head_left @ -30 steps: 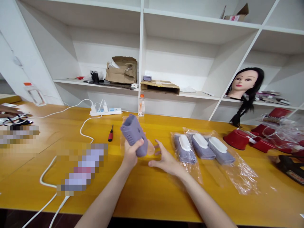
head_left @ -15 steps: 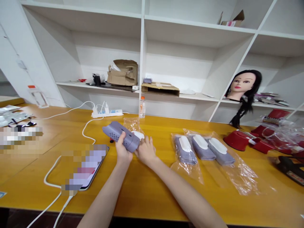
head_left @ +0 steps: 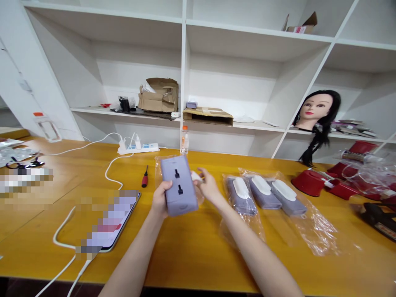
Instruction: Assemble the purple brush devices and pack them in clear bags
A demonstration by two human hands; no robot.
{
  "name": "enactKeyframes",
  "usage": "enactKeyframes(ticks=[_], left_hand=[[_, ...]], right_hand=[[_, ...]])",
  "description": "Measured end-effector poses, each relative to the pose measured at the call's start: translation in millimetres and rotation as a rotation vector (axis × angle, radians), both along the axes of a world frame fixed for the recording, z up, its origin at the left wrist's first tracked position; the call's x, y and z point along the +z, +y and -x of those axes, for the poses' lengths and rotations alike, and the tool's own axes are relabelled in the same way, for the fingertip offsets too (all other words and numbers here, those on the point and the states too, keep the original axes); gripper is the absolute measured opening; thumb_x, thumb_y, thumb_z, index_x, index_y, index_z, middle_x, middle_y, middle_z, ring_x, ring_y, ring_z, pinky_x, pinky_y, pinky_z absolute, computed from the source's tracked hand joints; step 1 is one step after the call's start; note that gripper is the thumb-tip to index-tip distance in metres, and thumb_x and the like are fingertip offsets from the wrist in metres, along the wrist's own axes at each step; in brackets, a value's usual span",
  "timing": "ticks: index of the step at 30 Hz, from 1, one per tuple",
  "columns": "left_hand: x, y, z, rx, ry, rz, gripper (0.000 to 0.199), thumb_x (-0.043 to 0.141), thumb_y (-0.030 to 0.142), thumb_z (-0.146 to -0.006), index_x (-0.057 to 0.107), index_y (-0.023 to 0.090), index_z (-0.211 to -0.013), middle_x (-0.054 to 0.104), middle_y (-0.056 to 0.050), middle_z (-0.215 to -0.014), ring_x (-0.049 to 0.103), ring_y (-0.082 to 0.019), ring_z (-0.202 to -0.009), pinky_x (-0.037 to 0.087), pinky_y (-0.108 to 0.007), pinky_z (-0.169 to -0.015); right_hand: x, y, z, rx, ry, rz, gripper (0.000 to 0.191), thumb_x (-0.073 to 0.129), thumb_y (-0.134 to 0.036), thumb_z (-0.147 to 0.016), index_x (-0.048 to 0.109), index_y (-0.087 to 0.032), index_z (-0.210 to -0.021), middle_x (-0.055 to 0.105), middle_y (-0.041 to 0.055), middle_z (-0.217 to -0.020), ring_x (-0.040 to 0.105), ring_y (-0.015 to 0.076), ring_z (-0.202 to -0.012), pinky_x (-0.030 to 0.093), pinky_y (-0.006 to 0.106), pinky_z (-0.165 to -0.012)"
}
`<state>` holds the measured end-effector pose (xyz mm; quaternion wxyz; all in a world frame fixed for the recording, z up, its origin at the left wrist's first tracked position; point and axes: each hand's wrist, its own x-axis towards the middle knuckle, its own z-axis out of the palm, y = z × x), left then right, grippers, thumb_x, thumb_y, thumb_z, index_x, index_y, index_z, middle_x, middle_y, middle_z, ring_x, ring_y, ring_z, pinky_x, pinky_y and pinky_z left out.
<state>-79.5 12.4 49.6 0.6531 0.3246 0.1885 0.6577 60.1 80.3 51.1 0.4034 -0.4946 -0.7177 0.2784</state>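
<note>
Centrally in the head view, the left hand (head_left: 161, 199) is gripping a purple plastic housing (head_left: 182, 200), thumb on its face, holding it above the tabletop (head_left: 192, 255). Just beside it, the right hand (head_left: 209, 187) is curling its fingers at a white part (head_left: 196, 177); whether it is pinching this is unclear. Rightward, three white-capped purple devices (head_left: 265, 202) are lying among clear plastic bags (head_left: 318, 233).

Frame centre: small white piece (head_left: 195, 176), partly hidden behind lavender oblong case (head_left: 178, 198); left hand (head_left: 160, 199), fingers mostly concealed by case. Lower left: flat rectangular phone (head_left: 115, 231), screen pixelated, illegible. Right edge: black curved object (head_left: 375, 220), cut off.
</note>
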Motion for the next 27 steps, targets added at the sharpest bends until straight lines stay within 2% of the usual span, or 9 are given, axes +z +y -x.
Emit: enactKeyframes(ticks=[2,3,5,8,13,20,27], left_hand=[[-4.2,-2,1,-0.192,0.166,0.038,0.048,0.058,0.031,-0.060,0.057,0.012,-0.105,0.066,-0.013,-0.091,0.062,-0.031,-0.083,0.048,-0.042,-0.068],[-7.1,-3,1,-0.257,0.253,0.057,0.050,0.060,0.028,-0.058,0.056,0.013,-0.106,0.066,-0.013,-0.090,0.062,-0.031,-0.080,0.048,-0.041,-0.066],[-13.2,-5,1,-0.346,0.402,0.089,0.052,0.062,0.022,-0.054,0.055,0.015,-0.105,0.065,-0.009,-0.087,0.062,-0.028,-0.077,0.046,-0.038,-0.065],[-20.5,-5,0,-0.433,0.529,0.089,0.052,0.062,0.019,-0.050,0.055,0.017,-0.102,0.064,-0.005,-0.085,0.059,-0.025,-0.078,0.044,-0.034,-0.066],[-25.3,-3,-1,-0.423,0.587,0.079,0.055,0.060,0.021,-0.050,0.054,0.017,-0.105,0.064,-0.005,-0.084,0.058,-0.026,-0.079,0.042,-0.034,-0.065],[-28.3,-3,-3,-0.409,0.568,0.114,0.054,0.061,0.022,-0.049,0.057,0.016,-0.102,0.065,-0.007,-0.085,0.059,-0.026,-0.077,0.041,-0.034,-0.063],[-28.6,-2,-4,-0.467,0.561,0.097,0.051,0.061,0.021,-0.050,0.060,0.017,-0.100,0.066,-0.006,-0.083,0.059,-0.027,-0.077,0.042,-0.035,-0.065]], right_hand=[[16.2,-1,-25,-0.054,0.101,-0.018,0.047,0.039,-0.021,-0.077,0.042,-0.016,-0.124,0.055,0.0071,-0.101,0.053,0.0173,-0.085,0.042,0.031,-0.075],[24.3,-5,-38,-0.036,0.258,-0.041,0.046,0.041,-0.024,-0.078,0.042,-0.018,-0.123,0.055,0.0063,-0.102,0.053,0.0168,-0.083,0.043,0.030,-0.073],[38.2,-17,-59,0.098,0.460,-0.091,0.042,0.048,-0.027,-0.077,0.048,-0.022,-0.118,0.056,0.0040,-0.100,0.052,0.0160,-0.081,0.042,0.028,-0.070],[48.7,-38,-76,0.312,0.486,-0.078,0.044,0.052,-0.026,-0.078,0.048,-0.029,-0.121,0.059,0.0011,-0.092,0.051,0.0154,-0.079,0.040,0.027,-0.070],[45.5,-50,-76,0.412,0.452,-0.044,0.032,0.052,-0.023,-0.080,0.059,-0.030,-0.111,0.060,0.0008,-0.106,0.052,0.0170,-0.090,0.038,0.029,-0.077],[41.4,-50,-82,0.391,0.465,-0.048,0.032,0.056,-0.024,-0.078,0.057,-0.028,-0.110,0.061,0.0022,-0.099,0.053,0.0163,-0.087,0.040,0.027,-0.070],[38.4,-50,-77,0.425,0.438,-0.040,0.034,0.057,-0.023,-0.077,0.056,-0.026,-0.110,0.061,0.0036,-0.102,0.053,0.0172,-0.091,0.040,0.029,-0.075]])
